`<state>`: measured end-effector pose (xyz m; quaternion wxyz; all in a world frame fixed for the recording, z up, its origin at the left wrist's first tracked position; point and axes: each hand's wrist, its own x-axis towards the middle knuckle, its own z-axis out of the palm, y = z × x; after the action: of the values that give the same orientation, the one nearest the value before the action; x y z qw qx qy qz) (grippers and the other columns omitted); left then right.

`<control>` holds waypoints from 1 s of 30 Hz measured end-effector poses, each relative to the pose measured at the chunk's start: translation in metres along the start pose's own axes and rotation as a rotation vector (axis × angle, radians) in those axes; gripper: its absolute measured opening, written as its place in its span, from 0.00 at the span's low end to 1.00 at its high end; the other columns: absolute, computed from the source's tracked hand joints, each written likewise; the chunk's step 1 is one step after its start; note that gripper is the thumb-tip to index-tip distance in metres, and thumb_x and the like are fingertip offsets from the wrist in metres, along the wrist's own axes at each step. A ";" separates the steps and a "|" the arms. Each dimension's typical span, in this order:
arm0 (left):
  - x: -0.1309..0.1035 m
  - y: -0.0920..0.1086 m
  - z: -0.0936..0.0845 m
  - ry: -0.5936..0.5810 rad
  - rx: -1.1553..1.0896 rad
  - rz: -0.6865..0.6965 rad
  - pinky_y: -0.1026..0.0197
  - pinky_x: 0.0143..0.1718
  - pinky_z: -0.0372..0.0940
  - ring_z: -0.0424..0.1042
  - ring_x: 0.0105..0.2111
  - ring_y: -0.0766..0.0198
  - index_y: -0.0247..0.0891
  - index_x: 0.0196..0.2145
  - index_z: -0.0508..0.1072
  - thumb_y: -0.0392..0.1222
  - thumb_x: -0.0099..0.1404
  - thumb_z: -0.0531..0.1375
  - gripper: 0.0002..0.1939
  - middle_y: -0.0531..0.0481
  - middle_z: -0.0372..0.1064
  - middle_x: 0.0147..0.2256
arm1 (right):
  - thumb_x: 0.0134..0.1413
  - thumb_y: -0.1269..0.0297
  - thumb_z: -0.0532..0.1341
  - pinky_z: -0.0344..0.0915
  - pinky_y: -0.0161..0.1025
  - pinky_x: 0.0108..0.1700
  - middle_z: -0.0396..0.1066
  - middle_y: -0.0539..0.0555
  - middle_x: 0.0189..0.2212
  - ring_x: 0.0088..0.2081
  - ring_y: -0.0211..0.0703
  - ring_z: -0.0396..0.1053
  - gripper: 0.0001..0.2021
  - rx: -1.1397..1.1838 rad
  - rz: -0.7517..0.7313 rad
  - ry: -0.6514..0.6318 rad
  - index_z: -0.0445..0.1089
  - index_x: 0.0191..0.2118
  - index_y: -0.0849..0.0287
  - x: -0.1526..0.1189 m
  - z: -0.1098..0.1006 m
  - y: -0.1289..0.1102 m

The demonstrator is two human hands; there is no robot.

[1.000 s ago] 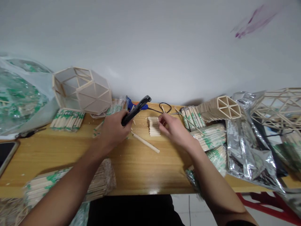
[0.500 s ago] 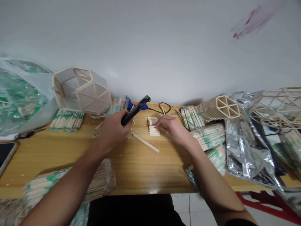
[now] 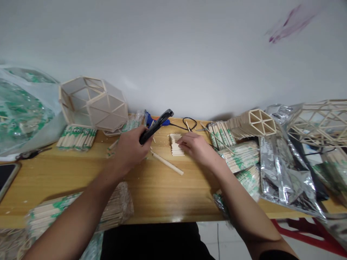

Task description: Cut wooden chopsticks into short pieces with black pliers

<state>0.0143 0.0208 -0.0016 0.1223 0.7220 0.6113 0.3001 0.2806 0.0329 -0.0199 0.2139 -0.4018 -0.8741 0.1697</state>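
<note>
My left hand (image 3: pixel 132 144) is wrapped round a black hand tool (image 3: pixel 155 126), whose far end points up and to the right; its kind is not clear. At the middle of the table lies a neat row of short wooden sticks (image 3: pixel 176 148). The bent fingers of my right hand (image 3: pixel 197 146) close on the right edge of this row, partly covering it. Just below and left of the row, a few long sticks (image 3: pixel 168 163) lie side by side at a slant.
Behind my left hand are a blue tool (image 3: pixel 162 121) with a black cord and a paper-covered stick frame (image 3: pixel 107 108). Wrapped stick packs (image 3: pixel 240 157) and a hexagonal stick frame (image 3: pixel 261 122) are at the right. A phone (image 3: pixel 8 177) lies at the far left.
Both hands stay almost where they were. The view has shifted very slightly, and the row of sticks looks the same.
</note>
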 end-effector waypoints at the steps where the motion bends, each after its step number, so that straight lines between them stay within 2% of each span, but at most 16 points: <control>1: 0.000 0.000 0.000 0.006 -0.008 0.002 0.60 0.29 0.54 0.64 0.24 0.62 0.40 0.29 0.73 0.47 0.64 0.60 0.10 0.53 0.66 0.22 | 0.63 0.79 0.60 0.68 0.43 0.46 0.77 0.59 0.38 0.41 0.49 0.74 0.08 0.000 0.006 0.001 0.76 0.41 0.62 0.000 0.000 0.000; 6: 0.000 0.004 -0.001 0.032 -0.125 -0.020 0.61 0.26 0.52 0.61 0.21 0.65 0.40 0.25 0.71 0.47 0.63 0.62 0.12 0.55 0.62 0.19 | 0.64 0.75 0.62 0.66 0.40 0.44 0.76 0.58 0.36 0.39 0.46 0.73 0.05 0.039 0.030 0.044 0.75 0.38 0.61 0.002 -0.002 -0.008; 10: 0.000 0.010 -0.003 -0.006 -0.437 -0.228 0.62 0.22 0.52 0.59 0.19 0.67 0.39 0.22 0.71 0.54 0.61 0.65 0.18 0.56 0.60 0.17 | 0.67 0.68 0.62 0.64 0.37 0.39 0.75 0.54 0.33 0.34 0.42 0.71 0.05 0.153 0.069 0.094 0.74 0.38 0.60 0.004 -0.001 -0.024; 14: 0.002 0.011 -0.004 -0.085 -0.724 -0.401 0.62 0.19 0.56 0.61 0.17 0.66 0.38 0.23 0.74 0.58 0.55 0.69 0.20 0.54 0.65 0.18 | 0.67 0.67 0.62 0.64 0.37 0.39 0.73 0.53 0.31 0.34 0.42 0.70 0.06 0.164 0.017 -0.007 0.71 0.36 0.60 0.003 0.009 -0.035; 18: 0.002 0.010 -0.003 -0.015 -0.767 -0.411 0.64 0.19 0.55 0.60 0.17 0.68 0.38 0.25 0.74 0.55 0.54 0.72 0.18 0.56 0.63 0.18 | 0.66 0.69 0.64 0.66 0.39 0.44 0.73 0.57 0.39 0.41 0.45 0.72 0.01 0.145 -0.072 -0.190 0.72 0.41 0.60 0.002 0.021 -0.045; 23: 0.002 0.011 -0.003 -0.010 -0.814 -0.404 0.64 0.19 0.53 0.58 0.17 0.69 0.38 0.30 0.75 0.55 0.54 0.72 0.18 0.58 0.62 0.18 | 0.62 0.74 0.65 0.66 0.41 0.43 0.72 0.60 0.42 0.42 0.48 0.71 0.06 0.082 -0.024 -0.316 0.71 0.44 0.62 0.001 0.028 -0.057; 26: 0.002 0.011 -0.003 -0.006 -0.849 -0.423 0.65 0.19 0.53 0.59 0.17 0.69 0.38 0.31 0.76 0.55 0.53 0.73 0.19 0.58 0.62 0.18 | 0.57 0.78 0.65 0.66 0.39 0.41 0.72 0.56 0.39 0.38 0.44 0.70 0.12 0.228 0.056 -0.301 0.69 0.47 0.62 0.002 0.028 -0.059; 30: 0.001 0.008 -0.001 0.052 -0.851 -0.422 0.65 0.20 0.55 0.60 0.18 0.70 0.38 0.33 0.76 0.55 0.54 0.73 0.19 0.58 0.63 0.19 | 0.52 0.78 0.64 0.64 0.35 0.37 0.69 0.48 0.32 0.32 0.38 0.67 0.16 0.506 0.150 -0.215 0.69 0.47 0.61 0.002 0.024 -0.058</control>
<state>0.0204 0.0200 0.0044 0.4500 0.4598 0.5704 0.5105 0.2306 -0.0041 -0.0126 0.2005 -0.3789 -0.7893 0.4395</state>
